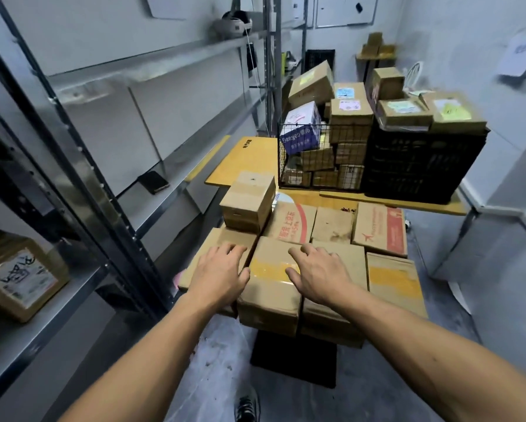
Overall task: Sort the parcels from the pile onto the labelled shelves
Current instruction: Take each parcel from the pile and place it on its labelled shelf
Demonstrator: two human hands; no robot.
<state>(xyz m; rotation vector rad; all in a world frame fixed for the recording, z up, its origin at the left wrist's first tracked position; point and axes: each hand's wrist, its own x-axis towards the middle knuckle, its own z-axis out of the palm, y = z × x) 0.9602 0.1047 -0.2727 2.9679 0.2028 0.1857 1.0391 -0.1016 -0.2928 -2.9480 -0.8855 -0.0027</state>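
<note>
Several brown cardboard parcels lie packed together on a low stand in front of me. The nearest one, a parcel with yellow tape point(270, 287), sits between my hands. My left hand point(219, 272) rests with spread fingers on the parcel's left edge and on the neighbouring flat parcel point(213, 248). My right hand point(319, 272) lies fingers apart on its top right side. Neither hand has lifted anything. A small taped box point(248, 202) is stacked at the back left of the pile. The metal shelves point(152, 190) stand to my left.
A parcel with a scribbled label point(21, 275) sits on the lower left shelf, and a dark phone point(153, 181) on the middle shelf. Behind the pile, a yellow table point(249, 159) bears a wire basket point(319, 156) and a black crate point(420, 166) loaded with parcels.
</note>
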